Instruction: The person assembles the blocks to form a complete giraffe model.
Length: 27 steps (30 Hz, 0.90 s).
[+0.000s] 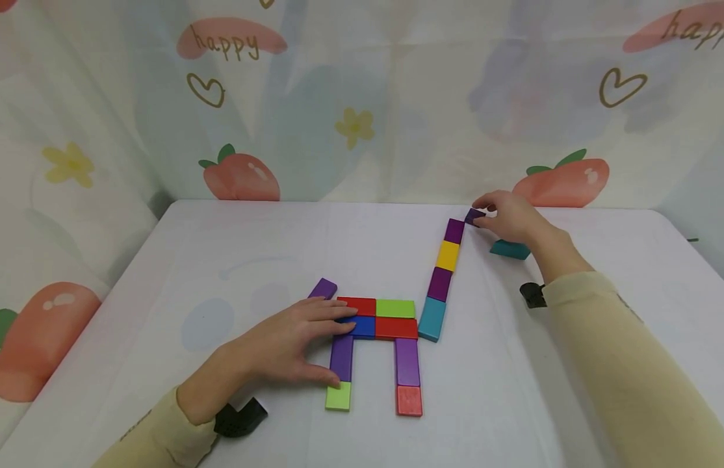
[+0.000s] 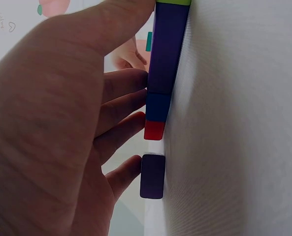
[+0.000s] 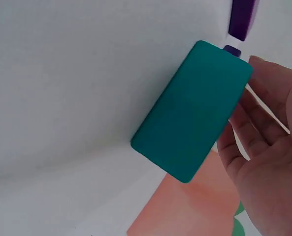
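Observation:
My right hand pinches a small dark purple block at the upper end of a slanted line of blocks; in the right wrist view a teal block hides most of it. That line runs from a purple block through a yellow block and another purple block to a blue-green block. My left hand rests on the flat figure, fingers extended over the red block and blue block. Its thumb touches the lower left leg, where a lime block meets a violet block.
A lime block and a red block form the figure's right half, above a violet block and a coral block. A violet block slants off at left. Behind the white table hangs a printed curtain.

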### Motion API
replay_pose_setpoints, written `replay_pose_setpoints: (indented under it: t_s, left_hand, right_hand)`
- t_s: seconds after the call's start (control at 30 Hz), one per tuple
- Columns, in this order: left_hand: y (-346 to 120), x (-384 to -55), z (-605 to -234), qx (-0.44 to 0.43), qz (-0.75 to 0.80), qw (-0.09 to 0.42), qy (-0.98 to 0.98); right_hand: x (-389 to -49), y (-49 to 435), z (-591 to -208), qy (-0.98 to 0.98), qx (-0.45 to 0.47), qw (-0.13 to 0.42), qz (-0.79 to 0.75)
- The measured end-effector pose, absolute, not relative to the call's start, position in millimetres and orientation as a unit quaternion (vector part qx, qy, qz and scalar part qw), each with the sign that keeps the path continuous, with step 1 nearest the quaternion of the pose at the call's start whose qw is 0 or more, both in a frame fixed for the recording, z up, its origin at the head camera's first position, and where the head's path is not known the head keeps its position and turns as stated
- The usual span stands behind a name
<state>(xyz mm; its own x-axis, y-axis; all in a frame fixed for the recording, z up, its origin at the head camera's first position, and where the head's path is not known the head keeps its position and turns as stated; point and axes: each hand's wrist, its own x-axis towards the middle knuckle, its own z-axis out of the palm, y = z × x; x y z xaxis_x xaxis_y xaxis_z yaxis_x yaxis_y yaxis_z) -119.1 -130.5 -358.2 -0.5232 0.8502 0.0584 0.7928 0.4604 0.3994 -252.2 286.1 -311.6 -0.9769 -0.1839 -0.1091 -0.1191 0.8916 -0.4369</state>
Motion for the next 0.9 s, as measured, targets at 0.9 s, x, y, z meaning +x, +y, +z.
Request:
replay_pose_setpoints:
  t_s: [0.9]
  left_hand:
    - [-132.5,-120.8,-356.4,0.477,0.192,0.090,0.853]
  right_hand:
    - [-264.9,273.5,-323.1,0.969,-0.053,0.049,-0.238]
